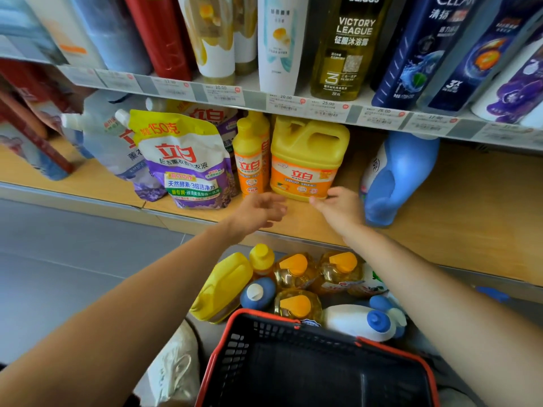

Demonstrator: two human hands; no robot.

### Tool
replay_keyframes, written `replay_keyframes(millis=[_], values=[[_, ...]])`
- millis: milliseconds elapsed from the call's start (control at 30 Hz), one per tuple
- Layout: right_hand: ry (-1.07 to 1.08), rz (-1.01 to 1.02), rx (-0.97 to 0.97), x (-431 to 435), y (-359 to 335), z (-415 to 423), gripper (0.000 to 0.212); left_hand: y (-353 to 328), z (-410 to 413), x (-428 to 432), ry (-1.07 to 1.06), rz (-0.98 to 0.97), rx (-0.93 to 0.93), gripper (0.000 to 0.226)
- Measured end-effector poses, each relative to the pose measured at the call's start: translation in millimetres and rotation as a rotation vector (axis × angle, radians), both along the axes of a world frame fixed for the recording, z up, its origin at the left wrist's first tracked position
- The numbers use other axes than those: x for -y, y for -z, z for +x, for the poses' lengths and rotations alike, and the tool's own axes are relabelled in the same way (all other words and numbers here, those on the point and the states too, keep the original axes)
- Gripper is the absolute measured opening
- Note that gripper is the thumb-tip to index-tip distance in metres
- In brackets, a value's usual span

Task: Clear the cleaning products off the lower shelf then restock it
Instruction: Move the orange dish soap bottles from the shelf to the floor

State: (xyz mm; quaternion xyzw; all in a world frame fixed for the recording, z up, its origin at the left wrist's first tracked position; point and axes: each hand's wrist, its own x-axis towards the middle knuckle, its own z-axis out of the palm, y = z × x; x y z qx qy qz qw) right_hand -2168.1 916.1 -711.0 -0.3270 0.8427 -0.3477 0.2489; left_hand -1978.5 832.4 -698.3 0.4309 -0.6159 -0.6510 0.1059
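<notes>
On the lower wooden shelf (458, 218) stand a yellow detergent jug (308, 160), a slim yellow bottle (249, 160), purple and white refill pouches (185, 165) and a blue bottle (396, 177). My right hand (338, 205) is at the jug's lower right corner, its fingertips touching the base. A little in front of the slim bottle and the jug hovers my left hand (260, 211), fingers relaxed and holding nothing. On the floor below lie several products: a yellow jug (223, 289), clear golden bottles (296, 271) and blue and white bottles (361, 321).
A black basket with a red rim (317, 368) sits nearest to me, nothing visible inside it. The upper shelf (293, 104) carries shampoo and body wash bottles behind price tags. Red boxes (32, 118) lean at the far left. Grey floor tiles (73, 259) lie left.
</notes>
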Motion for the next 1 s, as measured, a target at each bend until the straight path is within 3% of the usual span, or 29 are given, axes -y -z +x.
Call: replay_keyframes(millis=[67, 167, 233, 333, 533, 633, 767, 1000], values=[[-0.192, 0.026, 0.072, -23.1, -0.7, 13.8, 0.052, -3.9, 17.5, -2.8, 0.229, -0.171, 0.12, 0.035], [-0.624, 0.133, 0.128, -54.1, -3.1, 30.1, 0.054, -5.5, 38.7, -10.5, 0.628, -0.443, 0.408, 0.048], [-0.791, 0.203, 0.014, -64.0, -1.9, 36.9, 0.048, -4.1, 45.8, -16.7, 0.692, -0.639, 0.509, 0.048], [-0.796, 0.19, -0.146, -67.2, -0.6, 42.9, 0.036, -4.4, 49.8, -24.1, 0.633, -0.791, 0.501, 0.038], [-0.756, 0.164, -0.165, -69.4, 2.3, 45.4, 0.036, -46.1, 57.3, -16.3, 0.424, -0.818, 0.342, 0.034], [-0.717, 0.138, -0.049, -68.3, -1.3, 48.3, 0.058, -85.8, 59.5, -7.2, 0.31, -0.796, 0.234, 0.035], [-0.637, -0.045, 0.094, -56.8, -18.6, 69.5, 0.095, -130.0, 65.1, -6.0, 0.15, -0.727, 0.122, 0.033], [-0.564, -0.24, 0.269, -36.0, -40.1, 93.7, 0.09, -156.2, 74.1, -6.5, -0.19, -0.595, -0.044, 0.022]])
